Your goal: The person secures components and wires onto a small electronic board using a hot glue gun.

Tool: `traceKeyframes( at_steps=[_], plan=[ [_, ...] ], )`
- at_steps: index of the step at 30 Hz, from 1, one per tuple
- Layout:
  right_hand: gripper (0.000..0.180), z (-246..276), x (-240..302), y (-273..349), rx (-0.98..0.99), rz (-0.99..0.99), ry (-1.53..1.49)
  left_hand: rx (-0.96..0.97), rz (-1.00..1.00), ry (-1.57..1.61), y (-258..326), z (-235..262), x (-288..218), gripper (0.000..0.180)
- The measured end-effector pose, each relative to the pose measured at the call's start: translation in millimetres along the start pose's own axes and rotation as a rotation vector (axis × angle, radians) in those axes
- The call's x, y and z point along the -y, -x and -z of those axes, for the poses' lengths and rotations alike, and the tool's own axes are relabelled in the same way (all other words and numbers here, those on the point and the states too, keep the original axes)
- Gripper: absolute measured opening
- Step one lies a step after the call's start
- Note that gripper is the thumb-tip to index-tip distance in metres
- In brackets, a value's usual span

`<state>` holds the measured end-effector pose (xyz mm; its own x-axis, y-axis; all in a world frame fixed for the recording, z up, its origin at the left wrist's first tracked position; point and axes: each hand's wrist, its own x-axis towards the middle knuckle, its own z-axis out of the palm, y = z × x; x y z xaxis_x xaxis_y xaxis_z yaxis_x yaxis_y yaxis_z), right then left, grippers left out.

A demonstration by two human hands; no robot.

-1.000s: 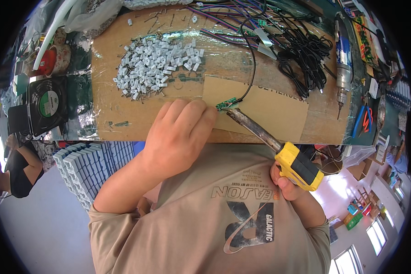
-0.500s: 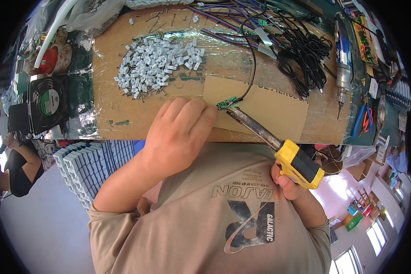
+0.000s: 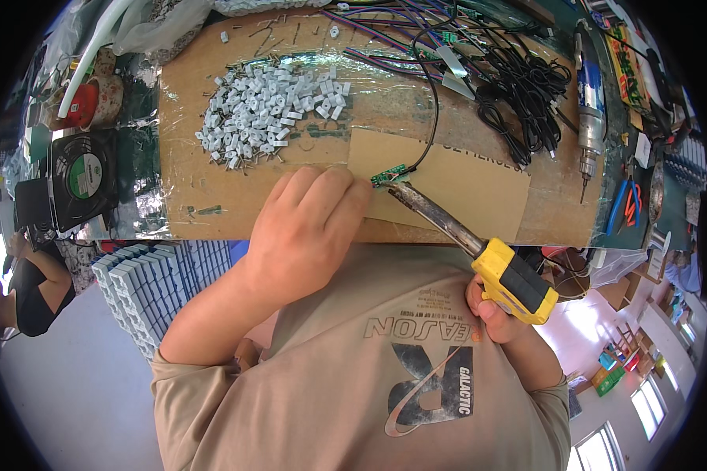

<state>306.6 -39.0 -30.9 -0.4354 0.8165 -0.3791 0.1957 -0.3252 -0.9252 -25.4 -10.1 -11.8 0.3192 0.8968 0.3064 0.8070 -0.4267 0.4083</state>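
Note:
A small green circuit board [image 3: 388, 176] with a black cable [image 3: 435, 110] at its far end lies over a flat piece of brown cardboard [image 3: 463, 184]. Bent and pressed together, the fingers of my left hand [image 3: 306, 224] are at the board's left end; whatever they pinch is hidden beneath them. My right hand [image 3: 495, 314] is closed round a yellow and black soldering iron [image 3: 514, 282], partly behind its handle. The iron's dark metal tip slants up to the left and meets the board's near edge, close to my left fingertips.
Beyond my left hand is a heap of small white plastic clips [image 3: 263, 114]. Coiled black cables [image 3: 526, 94] and multicoloured wires [image 3: 393, 35] lie at the far right, beside an electric screwdriver [image 3: 589, 110] and pliers [image 3: 624, 206]. A fan [image 3: 82, 177] stands left; another person [image 3: 35, 286] sits beyond.

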Motion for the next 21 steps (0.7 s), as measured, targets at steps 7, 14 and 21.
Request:
traceKeyframes(
  at_steps=[7,14,21],
  plan=[
    [0.014,7.3,-1.5,-0.6,0.086,0.016,0.191,-0.020,0.043,0.031,-0.6,-0.6,-1.0,0.036],
    [0.012,3.2,3.3,-4.7,0.049,0.059,0.209,-0.028,0.103,0.042,-1.7,-1.4,-4.9,0.030],
    [0.013,6.3,-3.5,-1.0,0.079,0.011,0.132,-0.045,0.038,-0.042,3.4,-8.4,-4.1,0.033]
  ],
)
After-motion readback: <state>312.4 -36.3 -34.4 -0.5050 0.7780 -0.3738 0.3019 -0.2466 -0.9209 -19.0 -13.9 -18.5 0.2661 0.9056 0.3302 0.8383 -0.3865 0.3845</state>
